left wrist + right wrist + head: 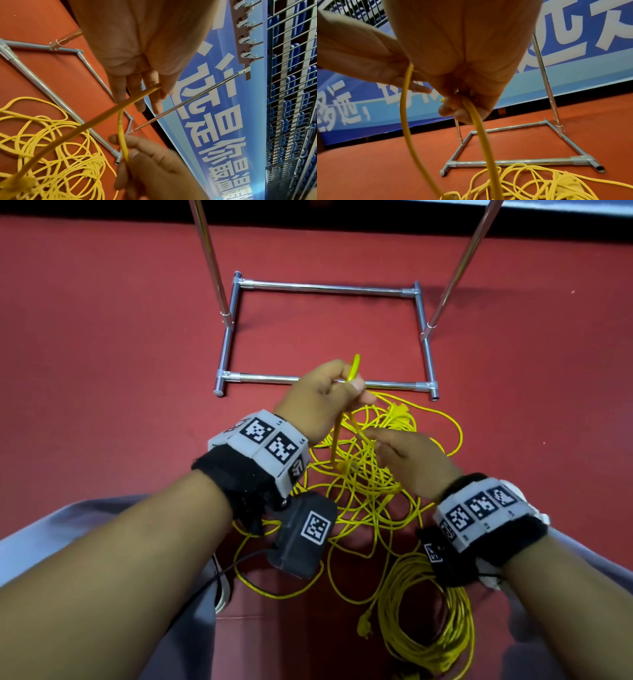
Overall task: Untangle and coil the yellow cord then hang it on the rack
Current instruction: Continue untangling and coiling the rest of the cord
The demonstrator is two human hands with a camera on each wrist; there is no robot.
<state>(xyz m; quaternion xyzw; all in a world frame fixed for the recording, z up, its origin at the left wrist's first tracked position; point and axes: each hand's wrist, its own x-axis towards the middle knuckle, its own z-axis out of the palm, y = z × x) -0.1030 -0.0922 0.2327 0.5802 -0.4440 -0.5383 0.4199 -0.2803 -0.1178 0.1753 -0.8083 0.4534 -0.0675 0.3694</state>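
Note:
The yellow cord [370, 484] lies in a loose tangle on the red floor, with a coiled bundle [428, 611] and a plug [363, 626] nearer me. My left hand [352, 385] is raised over the tangle and pinches a short loop of cord that sticks up past its fingers [150, 92]. Just below and to the right, my right hand [371, 436] pinches the same strand [123, 142] between thumb and fingertips [453, 108]. Two strands [481, 135] hang from the hands down into the tangle. The metal rack [325, 289] stands right behind it.
The rack's rectangular tube base [505, 162] sits on the floor with two uprights [459, 268] rising from it. A brown hook bar [243, 37] tops the rack. A blue banner [573, 67] runs along the floor's far edge. Grey clothing [68, 542] is at lower left.

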